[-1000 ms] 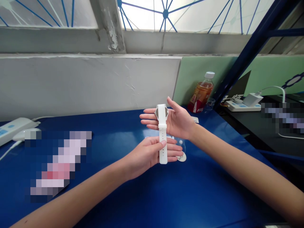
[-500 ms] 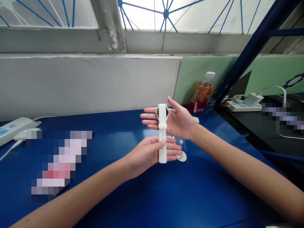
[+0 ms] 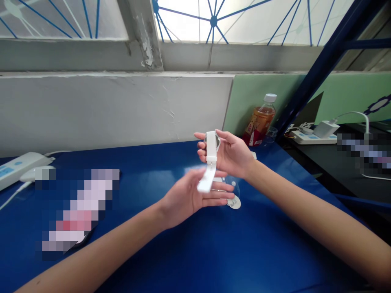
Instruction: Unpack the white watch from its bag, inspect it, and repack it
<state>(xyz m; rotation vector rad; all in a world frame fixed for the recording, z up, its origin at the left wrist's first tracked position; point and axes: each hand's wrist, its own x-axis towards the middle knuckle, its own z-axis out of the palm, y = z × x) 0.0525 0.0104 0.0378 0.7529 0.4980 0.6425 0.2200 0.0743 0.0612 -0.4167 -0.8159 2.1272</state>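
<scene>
A wristwatch with a white strap is in my right hand. The fingers curl around the round case from the left and the thumb lies at its upper right edge. A white strap loop covers much of the watch face. The strap's loose end hangs down and left, somewhat blurred, over my left hand. That hand is open, palm up, its fingers stretched to the right. Whether the strap tip touches the palm I cannot tell. Behind the left fingertips, a round white tag and clear plastic lie on the table.
The blue table meets a white wall behind. A pixelated flat object lies at left, near a white power strip. At right stand a drink bottle, a blue slanted post and another power strip with a charger.
My left thumb has let go of the strap, whose end has swung left. My right fingers have curled around the watch case and shifted slightly right.
</scene>
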